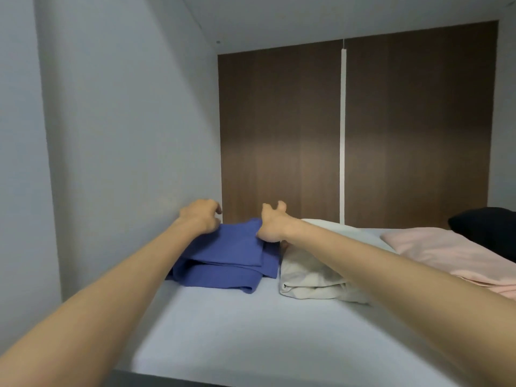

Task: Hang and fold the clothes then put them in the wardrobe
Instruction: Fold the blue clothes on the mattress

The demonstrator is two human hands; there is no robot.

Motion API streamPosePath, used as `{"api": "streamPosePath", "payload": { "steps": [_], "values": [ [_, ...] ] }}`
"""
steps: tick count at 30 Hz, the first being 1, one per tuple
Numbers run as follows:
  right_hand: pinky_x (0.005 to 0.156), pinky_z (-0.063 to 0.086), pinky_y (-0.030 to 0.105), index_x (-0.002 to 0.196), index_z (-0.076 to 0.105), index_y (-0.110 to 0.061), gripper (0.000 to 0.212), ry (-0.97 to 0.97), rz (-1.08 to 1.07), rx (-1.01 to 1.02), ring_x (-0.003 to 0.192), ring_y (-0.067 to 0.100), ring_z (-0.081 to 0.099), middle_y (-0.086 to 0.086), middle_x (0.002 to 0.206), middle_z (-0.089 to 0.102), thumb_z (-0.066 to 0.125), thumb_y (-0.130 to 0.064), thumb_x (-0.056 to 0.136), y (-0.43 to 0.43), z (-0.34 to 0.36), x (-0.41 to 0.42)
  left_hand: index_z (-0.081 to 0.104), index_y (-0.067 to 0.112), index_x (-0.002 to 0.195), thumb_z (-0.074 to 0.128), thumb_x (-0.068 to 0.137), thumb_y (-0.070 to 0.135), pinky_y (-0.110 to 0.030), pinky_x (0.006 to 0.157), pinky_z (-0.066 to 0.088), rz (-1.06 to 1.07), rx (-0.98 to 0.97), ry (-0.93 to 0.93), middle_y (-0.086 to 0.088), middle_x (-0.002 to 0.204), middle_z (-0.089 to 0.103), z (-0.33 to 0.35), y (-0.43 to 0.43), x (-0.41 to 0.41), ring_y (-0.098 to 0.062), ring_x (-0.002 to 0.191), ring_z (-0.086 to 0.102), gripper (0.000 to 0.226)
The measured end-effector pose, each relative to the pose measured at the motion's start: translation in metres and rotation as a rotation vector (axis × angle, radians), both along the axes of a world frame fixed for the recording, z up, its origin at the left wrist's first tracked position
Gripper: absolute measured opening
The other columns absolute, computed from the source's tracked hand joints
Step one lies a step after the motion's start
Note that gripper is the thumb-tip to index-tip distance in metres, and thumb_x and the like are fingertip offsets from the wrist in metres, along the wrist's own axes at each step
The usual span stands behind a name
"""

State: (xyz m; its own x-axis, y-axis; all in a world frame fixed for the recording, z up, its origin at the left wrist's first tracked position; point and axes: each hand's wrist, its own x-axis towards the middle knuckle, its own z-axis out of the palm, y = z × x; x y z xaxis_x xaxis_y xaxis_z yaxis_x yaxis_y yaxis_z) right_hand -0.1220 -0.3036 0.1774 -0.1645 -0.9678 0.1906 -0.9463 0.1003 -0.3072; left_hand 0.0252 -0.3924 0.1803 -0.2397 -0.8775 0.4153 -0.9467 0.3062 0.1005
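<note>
Blue garment [223, 261], folded, layered, on shelf [237, 331]

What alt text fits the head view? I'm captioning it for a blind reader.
Both hands, left hand and right hand, rest on a folded blue garment on a white wardrobe shelf. Folded cream, pink and black clothes lie to its right.

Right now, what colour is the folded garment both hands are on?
Blue, plain with no pattern: the folded garment on the shelf's left end, clearest in the head view.
</note>
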Motion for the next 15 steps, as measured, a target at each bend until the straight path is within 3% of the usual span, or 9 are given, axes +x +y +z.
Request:
{"api": "streamPosePath", "payload": {
  "steps": [2,4,8,12,15],
  "values": [
    [0.099,0.035,0.039,0.138,0.034,-0.008,0.045,0.171,0.056,-0.11,0.135,0.034,0.024,0.01,0.152,0.02,0.045,-0.018,0.095,0.001,0.0,0.005,0.05,0.022,0.134,0.044,0.098,0.022,-0.036,0.103,0.039,-0.052,0.04,-0.064,-0.003,0.141,0.047,0.001,0.004,-0.01,-0.024,0.128,0.044,0.036],
    [0.103,0.031,0.041,0.135,0.041,-0.007,0.04,0.213,0.123,-0.091,0.137,0.031,0.023,0.01,0.147,0.034,0.037,-0.026,0.099,-0.001,-0.002,0.012,0.042,0.017,0.14,0.036,0.101,0.023,-0.035,0.108,0.032,-0.095,0.168,-0.116,-0.006,0.146,0.041,-0.002,0.004,-0.017,-0.025,0.133,0.039,0.04],
    [0.115,0.022,0.043,0.149,0.021,-0.006,0.05,0.268,0.15,0.179,0.142,0.033,0.021,0.016,0.156,0.02,0.018,-0.028,0.105,-0.017,-0.018,0.017,0.012,0.02,0.152,0.02,0.103,0.04,-0.037,0.118,0.014,-0.012,0.392,-0.251,-0.003,0.158,0.016,-0.019,-0.001,-0.012,-0.023,0.144,0.018,0.053],
    [0.116,0.014,0.052,0.15,0.02,-0.013,0.047,0.292,0.098,0.267,0.145,0.038,0.006,0.02,0.156,0.014,0.016,-0.024,0.105,-0.019,-0.034,0.013,-0.003,0.02,0.152,0.011,0.103,0.043,-0.038,0.119,0.002,-0.029,0.49,-0.195,-0.003,0.16,-0.002,-0.039,-0.001,-0.005,-0.022,0.147,0.002,0.056],
    [0.114,0.025,0.044,0.145,0.033,-0.01,0.045,0.206,0.106,0.159,0.141,0.034,0.025,0.016,0.151,0.031,0.02,-0.025,0.105,-0.006,-0.027,0.015,0.0,0.017,0.152,0.015,0.103,0.041,-0.038,0.119,0.003,-0.057,0.445,-0.134,-0.005,0.16,0.001,-0.038,0.006,-0.001,-0.021,0.147,0.003,0.056]
  ]
}}
